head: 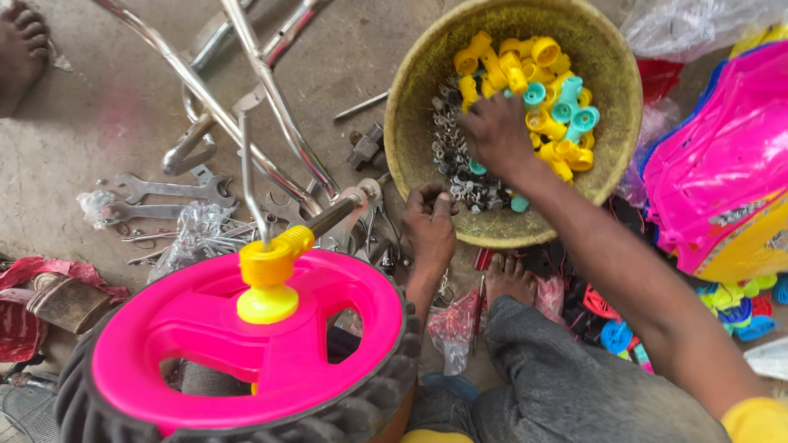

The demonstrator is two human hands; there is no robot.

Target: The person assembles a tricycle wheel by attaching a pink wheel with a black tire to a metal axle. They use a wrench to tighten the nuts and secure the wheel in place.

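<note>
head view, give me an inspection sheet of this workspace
surface: bare concrete floor, dusty, the person sits on it
job's things: round bowl holding yellow and teal plastic caps and small dark metal parts; pink wheel with black tyre and yellow hub cap on an axle
clutter: spanners, plastic bags of small hardware, chrome tube frame, pink plastic body, red cloth
grippers: right hand reaches into the bowl among the parts; left hand is closed at the bowl's near rim, contents hidden
cables: nothing seen
surroundings: another person's bare foot top left
</note>
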